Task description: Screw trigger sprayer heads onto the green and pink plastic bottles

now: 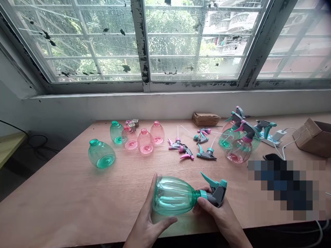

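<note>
A green spray bottle (173, 195) lies on its side between my hands, above the front of the table, its trigger head pointing right. My left hand (150, 217) supports the base, fingers along the far side and thumb spread below. My right hand (214, 210) grips the neck at the teal collar (203, 194), with the grey and teal trigger head (217, 189) sticking out past it. The head sits on the bottle's neck; how tightly, I cannot tell. Beyond my hands lie several loose spray heads, including a teal one (207, 153) and a pink one (186, 151).
Headless bottles stand at the back left, green (101, 155) and pink (146, 142). Bottles with heads, one pink (239, 150), cluster at the back right beside a power strip (270, 139). A brown paper package (205, 119) and a cardboard box (315, 137) lie near the wall.
</note>
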### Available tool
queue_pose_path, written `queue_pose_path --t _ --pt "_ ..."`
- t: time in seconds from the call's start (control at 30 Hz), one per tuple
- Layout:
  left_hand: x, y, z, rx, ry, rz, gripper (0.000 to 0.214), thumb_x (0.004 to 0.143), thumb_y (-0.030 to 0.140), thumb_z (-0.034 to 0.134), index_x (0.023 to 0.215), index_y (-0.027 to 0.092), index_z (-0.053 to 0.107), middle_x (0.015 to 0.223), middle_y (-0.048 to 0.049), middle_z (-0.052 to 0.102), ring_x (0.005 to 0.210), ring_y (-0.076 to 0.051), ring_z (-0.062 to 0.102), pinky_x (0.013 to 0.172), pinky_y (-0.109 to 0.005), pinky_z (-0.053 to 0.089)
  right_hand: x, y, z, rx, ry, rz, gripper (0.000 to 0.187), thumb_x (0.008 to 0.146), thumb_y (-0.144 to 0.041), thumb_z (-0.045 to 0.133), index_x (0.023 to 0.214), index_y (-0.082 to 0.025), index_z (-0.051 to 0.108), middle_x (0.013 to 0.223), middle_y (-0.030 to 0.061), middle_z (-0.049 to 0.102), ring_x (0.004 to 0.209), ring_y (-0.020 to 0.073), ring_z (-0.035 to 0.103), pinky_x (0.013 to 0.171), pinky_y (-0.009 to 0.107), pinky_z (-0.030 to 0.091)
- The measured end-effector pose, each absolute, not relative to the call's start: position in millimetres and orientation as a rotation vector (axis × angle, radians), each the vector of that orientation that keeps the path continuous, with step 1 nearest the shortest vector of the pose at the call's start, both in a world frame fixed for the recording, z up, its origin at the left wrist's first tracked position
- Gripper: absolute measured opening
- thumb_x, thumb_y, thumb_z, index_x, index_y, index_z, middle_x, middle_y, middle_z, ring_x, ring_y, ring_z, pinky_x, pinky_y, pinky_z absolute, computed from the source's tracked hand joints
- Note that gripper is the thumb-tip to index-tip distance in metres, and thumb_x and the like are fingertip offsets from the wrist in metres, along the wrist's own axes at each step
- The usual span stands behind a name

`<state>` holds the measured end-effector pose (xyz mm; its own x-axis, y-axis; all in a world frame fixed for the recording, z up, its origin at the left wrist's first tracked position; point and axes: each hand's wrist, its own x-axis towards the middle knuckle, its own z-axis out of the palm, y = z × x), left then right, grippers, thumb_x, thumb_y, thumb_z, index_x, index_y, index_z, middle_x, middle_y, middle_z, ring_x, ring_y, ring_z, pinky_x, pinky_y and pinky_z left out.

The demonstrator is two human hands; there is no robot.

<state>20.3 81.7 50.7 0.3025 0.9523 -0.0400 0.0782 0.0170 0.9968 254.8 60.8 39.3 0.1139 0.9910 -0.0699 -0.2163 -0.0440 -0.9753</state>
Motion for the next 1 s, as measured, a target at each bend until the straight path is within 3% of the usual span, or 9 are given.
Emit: queue_pose_path --t 0.17,0.33,0.43,0.63,0.87,1.0 --pt "21 79 51 1.334 1.043 0.930 0.112 0.076 0.044 0.084 0.160 0.040 0.010 0.169 -0.0017 0.023 0.155 -0.033 0.019 0.127 -0.052 0.011 256 61 38 -1.143 -0.980 1.269 0.037 0.077 -0.050 0.081 0.090 -0.018 0.067 0.064 0.0058 0.076 0.063 0.0246 0.071 0.066 0.035 0.055" --pt "21 82 52 1.268 0.979 0.947 0.108 0.076 0.056 0.079 0.160 0.029 0.018 0.167 -0.0082 0.029 0.153 -0.038 0.023 0.125 -0.050 0.022 253 60 41 -1.168 -0.967 1.247 0.040 0.075 -0.052 0.081 0.090 -0.017 0.069 0.055 0.0021 0.070 0.053 0.0211 0.064 0.057 0.032 0.051" --pt "20 83 54 1.293 0.997 0.892 0.098 0.082 0.051 0.076 0.160 0.030 0.021 0.167 -0.0071 0.029 0.153 -0.037 0.023 0.125 -0.051 0.024 253 61 42 -1.174 -0.948 1.240 0.040 0.074 -0.052 0.083 0.089 -0.018 0.067 0.054 0.0018 0.070 0.053 0.0219 0.066 0.057 0.033 0.052" --pt "20 79 54 1.362 1.056 0.919 0.101 0.079 0.038 0.082 0.158 0.042 0.018 0.169 0.0005 0.025 0.154 -0.032 0.021 0.127 -0.050 0.015 255 63 38 -1.159 -0.921 1.244 0.042 0.074 -0.053 0.083 0.088 -0.018 0.065 0.058 0.0049 0.074 0.055 0.0231 0.068 0.056 0.033 0.052" --pt "25 80 59 1.224 0.999 0.943 0.108 0.075 0.048 0.082 0.160 0.029 0.018 0.166 -0.0085 0.032 0.152 -0.035 0.028 0.126 -0.049 0.022 254 63 41 -1.143 -0.965 1.253 0.039 0.075 -0.052 0.082 0.086 -0.017 0.067 0.058 0.0043 0.073 0.056 0.0227 0.068 0.057 0.032 0.053" --pt "27 79 64 1.291 1.060 0.973 0.102 0.075 0.039 0.085 0.158 0.034 0.027 0.168 -0.0037 0.026 0.154 -0.035 0.022 0.126 -0.048 0.020 252 64 42 -1.148 -0.914 1.227 0.044 0.072 -0.055 0.083 0.088 -0.017 0.067 0.056 0.0041 0.072 0.053 0.0227 0.067 0.055 0.033 0.052"
